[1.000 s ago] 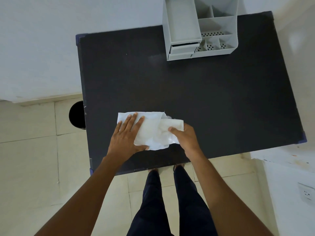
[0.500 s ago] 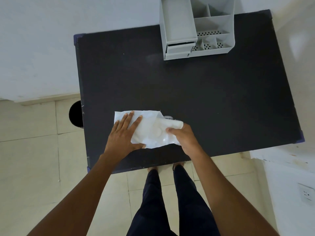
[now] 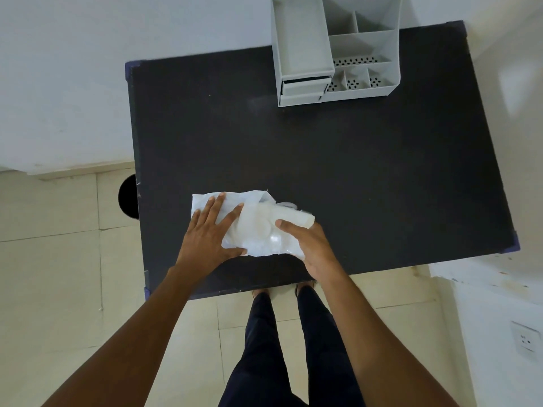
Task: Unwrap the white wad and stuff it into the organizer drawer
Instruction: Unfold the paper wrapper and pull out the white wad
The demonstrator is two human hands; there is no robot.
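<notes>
A white wad (image 3: pixel 258 227) of thin sheet and clear plastic lies partly spread near the front edge of the black table (image 3: pixel 323 160). My left hand (image 3: pixel 210 236) presses flat on its left part, fingers apart. My right hand (image 3: pixel 308 245) grips its right side, thumb on top, with a rolled white end sticking out past the fingers. The grey organizer (image 3: pixel 335 51) stands at the table's far edge. Its upper drawer (image 3: pixel 304 86) on the left front is pulled out a little, showing a dark gap.
The organizer has a deep tray on the left and several small perforated compartments on the right. A dark round object (image 3: pixel 127 196) stands on the tiled floor left of the table. A wall socket (image 3: pixel 526 340) is low at the right. My legs stand at the table's front edge.
The right side of the wad has lifted and bunched up under my right hand. The view has shifted slightly; my left hand stays pressed on the sheet.
</notes>
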